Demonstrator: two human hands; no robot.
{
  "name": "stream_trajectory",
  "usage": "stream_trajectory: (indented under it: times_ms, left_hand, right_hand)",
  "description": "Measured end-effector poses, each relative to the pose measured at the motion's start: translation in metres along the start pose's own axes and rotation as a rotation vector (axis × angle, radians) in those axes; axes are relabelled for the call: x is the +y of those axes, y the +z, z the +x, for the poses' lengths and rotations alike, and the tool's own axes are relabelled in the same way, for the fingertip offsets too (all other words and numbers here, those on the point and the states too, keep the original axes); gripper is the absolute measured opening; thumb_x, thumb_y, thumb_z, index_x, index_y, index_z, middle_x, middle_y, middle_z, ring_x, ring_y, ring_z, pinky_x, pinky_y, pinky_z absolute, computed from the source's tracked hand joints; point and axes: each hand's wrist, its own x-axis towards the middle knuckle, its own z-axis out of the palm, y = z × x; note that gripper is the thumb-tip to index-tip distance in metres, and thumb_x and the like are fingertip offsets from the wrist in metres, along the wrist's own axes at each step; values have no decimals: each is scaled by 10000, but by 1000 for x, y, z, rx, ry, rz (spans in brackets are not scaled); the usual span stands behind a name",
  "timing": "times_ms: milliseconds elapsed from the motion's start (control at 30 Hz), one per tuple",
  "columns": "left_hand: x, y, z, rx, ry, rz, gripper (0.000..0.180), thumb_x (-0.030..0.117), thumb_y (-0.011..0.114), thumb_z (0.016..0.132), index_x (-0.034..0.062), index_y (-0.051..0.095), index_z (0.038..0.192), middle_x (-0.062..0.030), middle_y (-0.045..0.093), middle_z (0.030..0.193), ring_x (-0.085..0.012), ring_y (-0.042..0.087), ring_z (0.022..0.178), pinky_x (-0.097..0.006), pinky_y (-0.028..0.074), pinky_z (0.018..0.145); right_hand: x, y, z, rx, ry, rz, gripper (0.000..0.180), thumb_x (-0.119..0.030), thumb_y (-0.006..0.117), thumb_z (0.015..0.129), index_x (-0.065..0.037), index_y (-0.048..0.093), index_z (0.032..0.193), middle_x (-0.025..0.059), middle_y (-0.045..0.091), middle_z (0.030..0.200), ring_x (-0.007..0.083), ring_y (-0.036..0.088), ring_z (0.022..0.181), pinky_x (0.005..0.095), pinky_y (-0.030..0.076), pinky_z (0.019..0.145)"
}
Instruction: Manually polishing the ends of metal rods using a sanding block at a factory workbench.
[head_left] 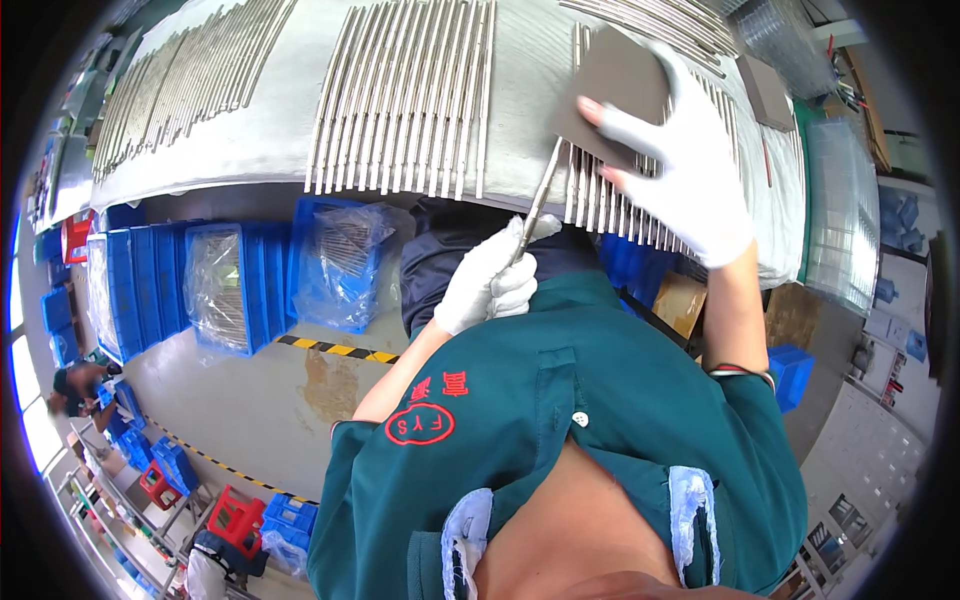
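Rod (pixel 543 195), single: slants over the near edge of the worktop (pixel 525 90); left hand (pixel 493 275), grip closed round its near end. Block (pixel 620 75), brown: in right hand (pixel 690 165), grip spread wide, over other rods (pixel 600 200). Rod-block contact: unclear. Advisable: rod steady, block level.

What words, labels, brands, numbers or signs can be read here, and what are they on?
Shirt: red stitched characters and letters in a red oval; I won't copy these out.
Floor tape: black and yellow stripes, no words that I can see.
Block and rods: no readable text.
Far background: anything there is too small or blurred.
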Motion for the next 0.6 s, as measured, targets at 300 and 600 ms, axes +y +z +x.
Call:
stream_trajectory:
  times_ms: [300,600]
  left_hand:
    - [3,4,-1,39,-26,10,418,395,411,979,106,500,1268,97,246,493,-17,218,382,-183,188,350]
    - [4,4,-3,49,-14,91,413,390,373,991,128,469,1295,83,245,501,-24,222,380,-181,194,355]
  right_hand:
    - [-13,7,17,75,38,-67,565,-170,762,576,-249,667,1128,223,390,1350,397,456,1180,415,374,1000]
    - [10,-20,-31,1,118,99,575,-234,761,590,-294,651,1150,228,382,1353,396,422,1207,430,350,1014]
